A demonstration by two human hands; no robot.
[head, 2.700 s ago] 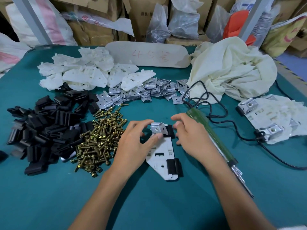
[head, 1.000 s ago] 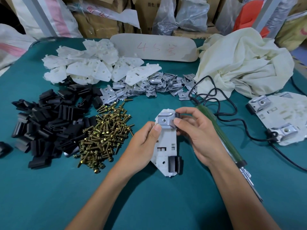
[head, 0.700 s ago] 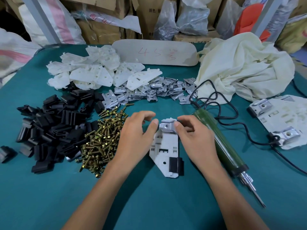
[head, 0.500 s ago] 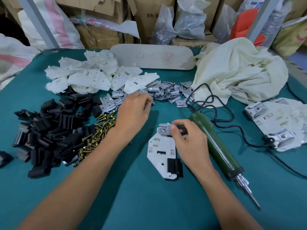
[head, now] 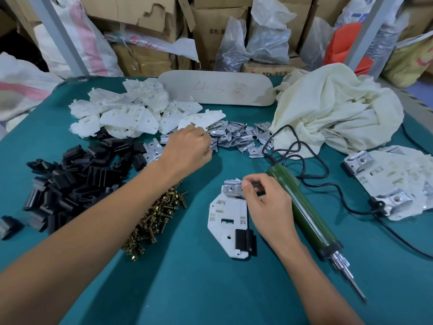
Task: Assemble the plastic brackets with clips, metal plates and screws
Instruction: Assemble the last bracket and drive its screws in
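Moved: my left hand (head: 187,148) has left the bracket (head: 228,219) for the metal plates (head: 236,137), fingers curled, perhaps pinching one. Right hand (head: 264,202) pinches the fitted plate (head: 230,188). Done: one plate, one black clip (head: 244,239). Left: second plate, screws (head: 157,219). Alongside on the tabletop (head: 187,289): screwdriver (head: 307,216), close to my right wrist.

L hand (head: 187,148) fingertips hidden among metal plates (head: 236,137).
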